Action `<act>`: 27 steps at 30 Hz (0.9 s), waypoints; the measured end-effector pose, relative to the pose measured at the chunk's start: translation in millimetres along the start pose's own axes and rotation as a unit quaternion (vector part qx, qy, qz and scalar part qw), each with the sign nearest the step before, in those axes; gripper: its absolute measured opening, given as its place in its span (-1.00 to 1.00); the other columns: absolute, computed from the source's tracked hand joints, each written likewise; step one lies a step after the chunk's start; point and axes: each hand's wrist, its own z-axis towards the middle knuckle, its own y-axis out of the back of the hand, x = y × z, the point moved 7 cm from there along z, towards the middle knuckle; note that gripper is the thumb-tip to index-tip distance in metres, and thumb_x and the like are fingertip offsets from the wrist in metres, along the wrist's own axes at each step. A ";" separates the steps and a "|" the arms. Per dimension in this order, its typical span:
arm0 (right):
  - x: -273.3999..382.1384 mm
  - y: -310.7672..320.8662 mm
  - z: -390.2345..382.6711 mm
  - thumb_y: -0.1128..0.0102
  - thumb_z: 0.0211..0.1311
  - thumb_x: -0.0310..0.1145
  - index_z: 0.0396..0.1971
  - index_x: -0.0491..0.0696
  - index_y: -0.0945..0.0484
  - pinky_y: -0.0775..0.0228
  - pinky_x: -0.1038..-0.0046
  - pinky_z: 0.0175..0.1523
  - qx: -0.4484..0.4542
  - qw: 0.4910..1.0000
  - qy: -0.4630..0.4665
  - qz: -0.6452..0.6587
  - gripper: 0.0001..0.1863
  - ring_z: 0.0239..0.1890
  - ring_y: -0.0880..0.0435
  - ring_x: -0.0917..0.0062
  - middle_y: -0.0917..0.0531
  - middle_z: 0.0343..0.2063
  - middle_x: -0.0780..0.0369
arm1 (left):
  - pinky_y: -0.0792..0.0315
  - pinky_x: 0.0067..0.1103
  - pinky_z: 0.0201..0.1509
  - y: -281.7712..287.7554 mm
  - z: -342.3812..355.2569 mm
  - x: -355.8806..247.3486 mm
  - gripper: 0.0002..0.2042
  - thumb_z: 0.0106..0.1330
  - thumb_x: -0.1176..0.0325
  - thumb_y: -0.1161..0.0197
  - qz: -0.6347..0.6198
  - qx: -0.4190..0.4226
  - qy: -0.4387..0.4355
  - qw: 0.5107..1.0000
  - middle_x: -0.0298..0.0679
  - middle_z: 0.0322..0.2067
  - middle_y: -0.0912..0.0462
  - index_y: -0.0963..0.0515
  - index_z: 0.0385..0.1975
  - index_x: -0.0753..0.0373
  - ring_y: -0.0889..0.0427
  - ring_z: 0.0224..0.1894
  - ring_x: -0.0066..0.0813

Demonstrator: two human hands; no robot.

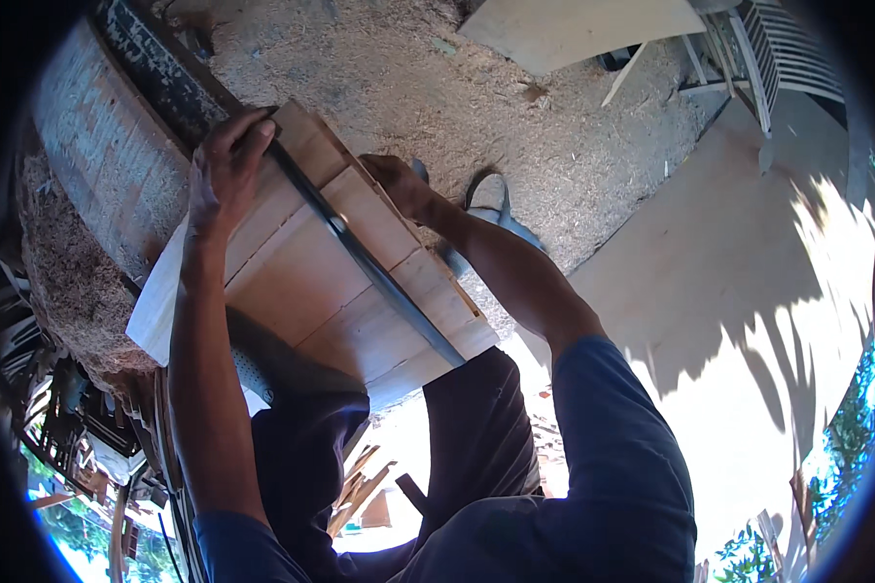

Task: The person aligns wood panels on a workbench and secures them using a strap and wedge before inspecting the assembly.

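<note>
A panel of pale wooden boards point(297, 262) lies tilted in front of me, above my thighs. Across it runs a long dark metal strip point(371, 264), slanting from the far left corner to the near right edge. My left hand point(226, 175) is closed on the panel's far left corner, its thumb and fingers beside the strip's upper end. On the far right side, my right hand point(397, 187) grips the panel's edge with curled fingers; some of them are hidden behind the wood. The underside of the panel does not show.
A dark, worn metal beam point(160, 73) and a weathered wooden surface point(107, 146) stand at the left. Sawdust covers the ground point(360, 68). Large plywood sheets point(710, 253) lie at the right, with a slatted white chair point(773, 58) at the far right. A shoe point(488, 194) shows beyond my right forearm.
</note>
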 end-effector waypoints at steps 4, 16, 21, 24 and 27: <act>7.0 15.3 -112.5 -0.19 0.22 -0.42 -0.19 -0.19 -0.50 -0.47 0.26 -0.27 0.069 0.948 -0.310 0.016 -0.79 -0.35 -0.63 0.26 -0.58 -0.33 0.10 | -0.46 -0.36 0.04 -1.7 -1.6 10.2 -0.68 0.41 0.18 -0.15 0.071 0.033 -0.039 0.996 0.02 -0.15 -0.67 -0.60 -0.08 0.33 -0.65 -0.08 -0.10; 89.9 -51.4 -320.5 -0.35 0.14 -0.22 0.01 -0.08 -0.52 -0.42 0.40 0.10 -0.174 0.854 -0.398 0.287 -0.55 0.00 -0.62 0.48 -0.64 -0.12 0.19 | -0.41 -0.49 0.05 2.7 8.8 39.1 -0.55 0.42 0.05 -0.12 0.037 0.013 0.005 0.999 -0.11 -0.21 -0.70 -0.60 -0.05 0.39 -0.62 -0.12 -0.39; 157.3 -32.7 -297.3 -0.06 0.28 -0.46 0.06 -0.15 -0.45 -0.51 0.38 0.04 -0.140 0.927 -0.318 -0.142 -0.66 -0.10 -0.68 0.31 -0.65 -0.16 0.11 | -0.42 -0.52 0.04 -2.1 9.6 25.6 -0.58 0.41 0.07 -0.15 0.075 0.024 0.016 0.997 -0.17 -0.26 -0.71 -0.62 -0.08 0.36 -0.62 -0.16 -0.44; 158.3 -27.8 -304.6 -0.01 0.31 -0.47 -0.06 -0.19 -0.46 -0.57 0.37 -0.22 -0.156 0.814 -0.553 0.083 -0.76 -0.25 -0.70 0.21 -0.63 -0.18 0.07 | -0.43 -0.51 0.01 -0.6 6.8 26.3 -0.58 0.40 0.06 -0.15 0.039 0.020 0.002 0.999 -0.17 -0.28 -0.71 -0.63 -0.10 0.36 -0.62 -0.19 -0.45; 185.5 -46.5 -297.6 0.00 0.39 -0.35 -0.17 -0.16 -0.51 -0.49 0.25 -0.25 0.124 0.855 -0.494 -0.095 -0.80 -0.31 -0.70 0.17 -0.66 -0.37 0.02 | -0.46 -0.48 -0.02 -6.2 6.9 24.0 -0.60 0.38 0.06 -0.16 0.030 0.029 0.007 0.999 -0.15 -0.27 -0.72 -0.64 -0.12 0.33 -0.65 -0.21 -0.39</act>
